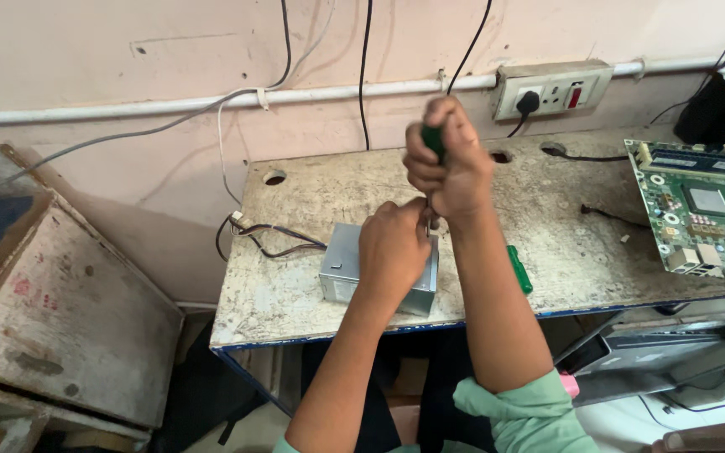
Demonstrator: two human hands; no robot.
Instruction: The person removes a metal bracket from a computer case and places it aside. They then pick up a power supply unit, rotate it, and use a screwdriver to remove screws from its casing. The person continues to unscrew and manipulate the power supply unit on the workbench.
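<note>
A small grey metal box (341,264), like a computer power supply, lies near the front edge of a worn table (312,189). My left hand (393,246) rests on top of the box, its fingers pinched around the shaft of a screwdriver. My right hand (449,159) is closed on the green handle of that screwdriver (433,139), which stands upright over the box. A bundle of thin wires (272,237) leaves the box to the left.
A second green tool (519,269) lies on the table by my right forearm. A green circuit board (700,208) sits at the table's right end. A wall socket (552,90) with a black plug and hanging cables is behind. A slanted worn board (60,319) stands left.
</note>
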